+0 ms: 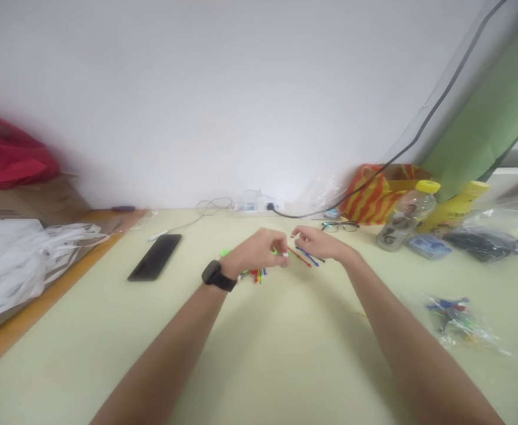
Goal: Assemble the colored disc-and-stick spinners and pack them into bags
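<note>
My left hand (263,251), with a black watch (219,275) on its wrist, is closed, thumb and fingertips curled together. A bit of green shows inside the curl and something small and white at the fingertips; blur hides what it is. Below that hand, a small heap of coloured plastic pieces (258,275) lies on the table, partly hidden. To its right, my right hand (315,241) hovers with bent fingers, a gap between thumb and forefinger. Just under it are a thin red arrow-tipped piece (301,258) and a similar blue piece (308,256).
A dark phone (155,258) lies at the left, near white bags (15,265). At the back are a power strip (252,202) and glasses (341,226). Bottles (405,215) and a striped bag (367,195) stand right, behind a plastic packet of coloured pieces (456,319).
</note>
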`<state>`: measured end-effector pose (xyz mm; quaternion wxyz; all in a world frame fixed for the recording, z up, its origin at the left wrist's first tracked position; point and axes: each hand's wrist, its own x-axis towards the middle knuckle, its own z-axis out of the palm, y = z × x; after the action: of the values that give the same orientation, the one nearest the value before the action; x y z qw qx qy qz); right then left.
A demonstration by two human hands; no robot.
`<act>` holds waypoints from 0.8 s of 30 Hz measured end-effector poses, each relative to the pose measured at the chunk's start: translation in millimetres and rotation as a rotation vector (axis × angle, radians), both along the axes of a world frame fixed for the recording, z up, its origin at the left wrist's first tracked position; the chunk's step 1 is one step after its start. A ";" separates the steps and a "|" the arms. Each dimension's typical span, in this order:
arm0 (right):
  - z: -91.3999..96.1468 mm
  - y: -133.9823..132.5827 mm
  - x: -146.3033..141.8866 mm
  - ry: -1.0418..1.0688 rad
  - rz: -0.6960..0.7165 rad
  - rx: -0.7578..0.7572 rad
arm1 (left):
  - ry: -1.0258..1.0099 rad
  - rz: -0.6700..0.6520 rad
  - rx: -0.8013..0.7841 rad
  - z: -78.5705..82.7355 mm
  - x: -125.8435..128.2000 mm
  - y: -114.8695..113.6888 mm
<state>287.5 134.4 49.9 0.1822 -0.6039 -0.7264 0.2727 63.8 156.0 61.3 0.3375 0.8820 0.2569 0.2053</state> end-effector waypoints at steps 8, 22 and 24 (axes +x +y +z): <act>29.5 -56.7 64.5 -0.308 -0.054 -0.182 | 0.118 0.034 0.311 -40.7 -22.8 -28.8; -27.6 -158.9 97.3 -0.221 -0.051 -0.191 | 0.107 0.168 0.579 -74.6 -31.3 -27.2; -16.7 -150.8 86.6 -0.097 -0.054 -0.130 | 0.056 0.193 0.580 -74.0 -28.4 -30.5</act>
<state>374.1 -16.4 33.2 0.1144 -0.6463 -0.6986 0.2848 35.4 125.5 -12.7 0.0435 0.9185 0.2792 0.2766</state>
